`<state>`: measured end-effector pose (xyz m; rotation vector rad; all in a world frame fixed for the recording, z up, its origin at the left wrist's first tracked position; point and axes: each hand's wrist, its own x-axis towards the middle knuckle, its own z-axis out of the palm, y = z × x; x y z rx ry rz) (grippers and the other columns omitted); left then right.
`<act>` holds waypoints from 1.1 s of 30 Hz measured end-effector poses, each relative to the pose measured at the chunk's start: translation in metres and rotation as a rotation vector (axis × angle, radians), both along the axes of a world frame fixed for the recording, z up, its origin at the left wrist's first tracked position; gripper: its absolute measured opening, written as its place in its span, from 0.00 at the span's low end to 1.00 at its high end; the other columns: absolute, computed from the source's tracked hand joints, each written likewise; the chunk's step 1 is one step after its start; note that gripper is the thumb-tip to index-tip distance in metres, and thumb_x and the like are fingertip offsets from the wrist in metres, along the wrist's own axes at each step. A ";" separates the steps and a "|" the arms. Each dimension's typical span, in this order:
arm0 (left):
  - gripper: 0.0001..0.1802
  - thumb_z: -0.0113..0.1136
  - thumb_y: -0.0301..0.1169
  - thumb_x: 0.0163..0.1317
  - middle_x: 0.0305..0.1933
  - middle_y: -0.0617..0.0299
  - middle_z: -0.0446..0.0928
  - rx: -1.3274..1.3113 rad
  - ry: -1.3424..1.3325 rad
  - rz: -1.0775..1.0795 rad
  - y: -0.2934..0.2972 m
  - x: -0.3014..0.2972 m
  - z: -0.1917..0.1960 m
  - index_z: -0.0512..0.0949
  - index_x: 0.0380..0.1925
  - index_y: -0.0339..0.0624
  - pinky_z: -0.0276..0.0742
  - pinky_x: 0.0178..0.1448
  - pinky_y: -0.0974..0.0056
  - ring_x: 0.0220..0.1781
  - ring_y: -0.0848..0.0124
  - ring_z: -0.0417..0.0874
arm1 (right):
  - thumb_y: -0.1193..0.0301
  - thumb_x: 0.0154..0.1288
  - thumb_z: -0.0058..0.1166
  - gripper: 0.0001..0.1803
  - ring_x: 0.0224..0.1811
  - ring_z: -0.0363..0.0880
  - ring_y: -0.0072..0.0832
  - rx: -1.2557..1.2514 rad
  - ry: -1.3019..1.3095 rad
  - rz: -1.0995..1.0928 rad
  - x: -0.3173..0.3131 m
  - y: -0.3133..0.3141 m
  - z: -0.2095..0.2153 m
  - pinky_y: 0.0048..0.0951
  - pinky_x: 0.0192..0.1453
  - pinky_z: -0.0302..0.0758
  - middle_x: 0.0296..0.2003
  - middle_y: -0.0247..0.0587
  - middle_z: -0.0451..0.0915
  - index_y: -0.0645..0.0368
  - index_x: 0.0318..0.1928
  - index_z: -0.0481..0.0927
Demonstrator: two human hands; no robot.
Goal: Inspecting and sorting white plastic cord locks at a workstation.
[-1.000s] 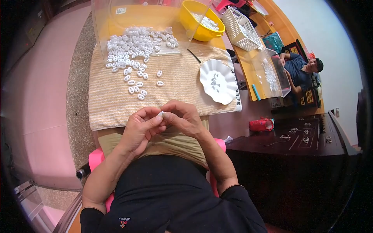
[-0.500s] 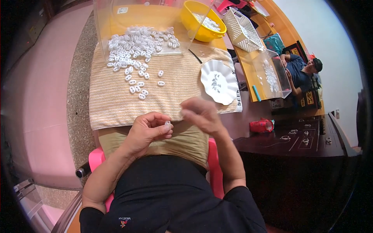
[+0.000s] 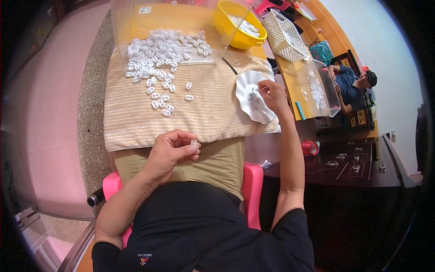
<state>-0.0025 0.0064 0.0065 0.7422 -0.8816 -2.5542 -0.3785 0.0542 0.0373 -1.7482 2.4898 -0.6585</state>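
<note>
Now that right hand [image 3: 273, 96] has moved over scalloped white plate [image 3: 244, 94], right of and beyond the pinch, left hand [image 3: 171, 151] alone clamps one small white piece [image 3: 194, 142]; right fingers' closure unclear; loose two-holed pieces [image 3: 151, 71] beyond left grip.

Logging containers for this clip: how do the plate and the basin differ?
The plate is white and wavy-edged; the basin is yellow. The plate is shallow, the basin deeper. The plate holds dark bits, the basin white pieces. Both contain small items.
</note>
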 end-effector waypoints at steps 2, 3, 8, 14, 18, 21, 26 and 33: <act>0.10 0.65 0.23 0.59 0.35 0.61 0.81 0.003 -0.001 0.010 -0.001 -0.001 0.000 0.78 0.41 0.37 0.83 0.42 0.69 0.35 0.74 0.83 | 0.77 0.57 0.56 0.09 0.37 0.82 0.39 0.045 0.032 -0.002 0.002 -0.004 0.001 0.35 0.44 0.77 0.35 0.46 0.83 0.60 0.40 0.82; 0.10 0.65 0.23 0.59 0.35 0.61 0.81 0.004 -0.002 0.010 0.000 -0.001 -0.001 0.78 0.41 0.37 0.83 0.42 0.69 0.35 0.74 0.83 | 0.77 0.56 0.55 0.10 0.40 0.82 0.39 0.090 0.065 -0.003 0.002 -0.005 0.001 0.36 0.47 0.77 0.37 0.44 0.83 0.58 0.40 0.83; 0.11 0.64 0.21 0.58 0.38 0.57 0.82 0.001 -0.013 0.001 -0.002 -0.001 -0.001 0.77 0.42 0.37 0.84 0.42 0.67 0.37 0.72 0.83 | 0.78 0.55 0.55 0.12 0.45 0.79 0.40 0.115 0.121 0.065 0.001 -0.009 -0.005 0.37 0.52 0.74 0.40 0.42 0.83 0.57 0.42 0.83; 0.10 0.65 0.23 0.58 0.35 0.61 0.81 0.001 -0.011 0.010 -0.001 -0.001 0.000 0.78 0.40 0.37 0.83 0.42 0.68 0.35 0.74 0.83 | 0.79 0.55 0.54 0.12 0.45 0.78 0.43 0.143 0.239 0.088 0.004 -0.012 -0.008 0.38 0.54 0.73 0.39 0.43 0.83 0.59 0.40 0.83; 0.11 0.65 0.23 0.58 0.34 0.61 0.81 0.007 -0.008 0.009 -0.001 -0.002 0.001 0.78 0.41 0.37 0.83 0.42 0.68 0.35 0.74 0.82 | 0.79 0.55 0.53 0.10 0.43 0.79 0.45 0.163 0.271 0.101 0.001 -0.012 -0.009 0.39 0.53 0.73 0.38 0.47 0.83 0.60 0.38 0.84; 0.10 0.65 0.23 0.58 0.34 0.61 0.81 0.011 -0.013 0.005 -0.001 -0.002 0.002 0.78 0.40 0.38 0.83 0.42 0.68 0.35 0.74 0.82 | 0.78 0.55 0.53 0.09 0.42 0.80 0.47 0.192 0.234 0.075 0.002 -0.012 -0.008 0.41 0.51 0.74 0.36 0.51 0.83 0.62 0.37 0.83; 0.10 0.65 0.23 0.58 0.34 0.61 0.81 0.007 -0.015 0.006 -0.001 -0.002 0.002 0.78 0.39 0.38 0.83 0.42 0.69 0.35 0.75 0.82 | 0.77 0.55 0.52 0.09 0.41 0.81 0.48 0.233 0.232 0.058 0.011 -0.015 0.003 0.42 0.50 0.75 0.34 0.54 0.82 0.62 0.35 0.83; 0.10 0.65 0.23 0.58 0.35 0.60 0.81 0.009 -0.009 0.012 -0.001 -0.001 0.004 0.78 0.40 0.37 0.83 0.42 0.69 0.36 0.74 0.82 | 0.74 0.54 0.51 0.09 0.41 0.81 0.49 0.380 0.195 0.005 0.015 -0.016 0.010 0.42 0.49 0.76 0.35 0.57 0.82 0.63 0.34 0.83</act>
